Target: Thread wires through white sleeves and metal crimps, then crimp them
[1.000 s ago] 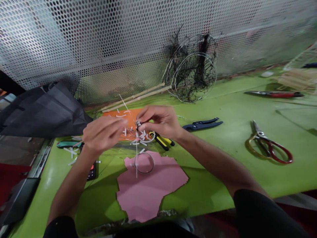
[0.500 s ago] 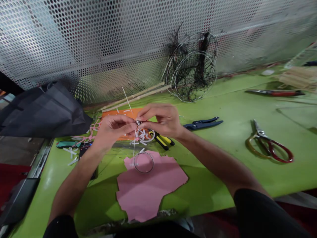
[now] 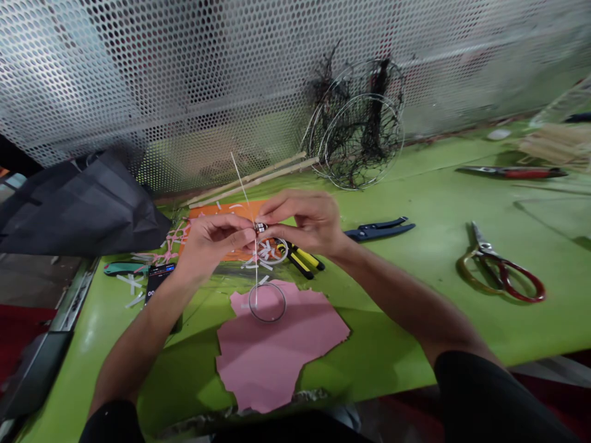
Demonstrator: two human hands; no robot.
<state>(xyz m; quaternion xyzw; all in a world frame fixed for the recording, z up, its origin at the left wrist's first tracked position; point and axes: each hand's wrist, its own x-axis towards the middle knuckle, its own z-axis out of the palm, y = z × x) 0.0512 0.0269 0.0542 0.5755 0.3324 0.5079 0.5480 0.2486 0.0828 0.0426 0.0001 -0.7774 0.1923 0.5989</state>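
Pinching the tiny shiny piece (image 3: 261,227) near the middle of the frame, the left hand (image 3: 210,240) and right hand (image 3: 316,221) have their fingertips close together, and should press gently so the thin white strip (image 3: 240,178) won't slip.

1. Your left hand (image 3: 207,246), apart from the small metal piece (image 3: 261,227) a second ago, now pinches at it;
2. the thin white strand (image 3: 241,178) reaches farther up;
3. your hand now uncovers pink netting (image 3: 173,243) and more phone screen (image 3: 159,280).
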